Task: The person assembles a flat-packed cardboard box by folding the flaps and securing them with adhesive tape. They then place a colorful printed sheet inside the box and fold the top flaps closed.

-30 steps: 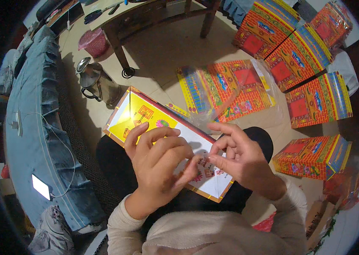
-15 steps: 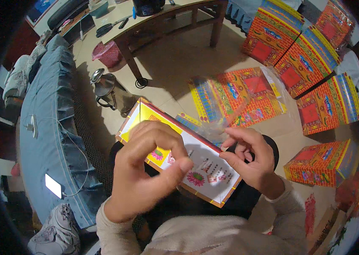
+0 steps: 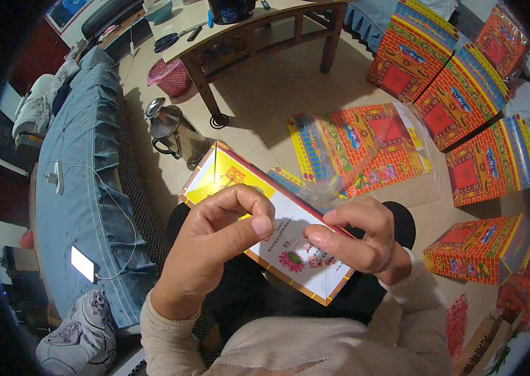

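Note:
A flat paper box (image 3: 305, 241) lies across my lap, its upward face white with a yellow panel and pink flowers. Above its near edge, my left hand (image 3: 215, 241) is closed in a pinch, thumb against forefinger. What the pinch holds, if anything, is too small to make out. My right hand (image 3: 368, 241) is over the box's right part, fingers curled and thumb close to the forefinger. Whatever may be in that grip cannot be made out either. Just beyond the box, clear plastic film (image 3: 334, 182) lies over a flat red brick-patterned paper piece (image 3: 371, 144) on the floor.
Several folded brick-patterned paper houses (image 3: 465, 103) stand at the right. A metal jug (image 3: 177, 135) and a pink basket (image 3: 171, 78) are at the far left, near a wooden table (image 3: 265, 28). A blue-covered sofa (image 3: 83, 188) runs along the left, with a lit phone (image 3: 83, 264) on it.
My left hand has lowered slightly and its finger loop has tightened. My right thumb and forefinger have moved left over the box. The view has shifted a little.

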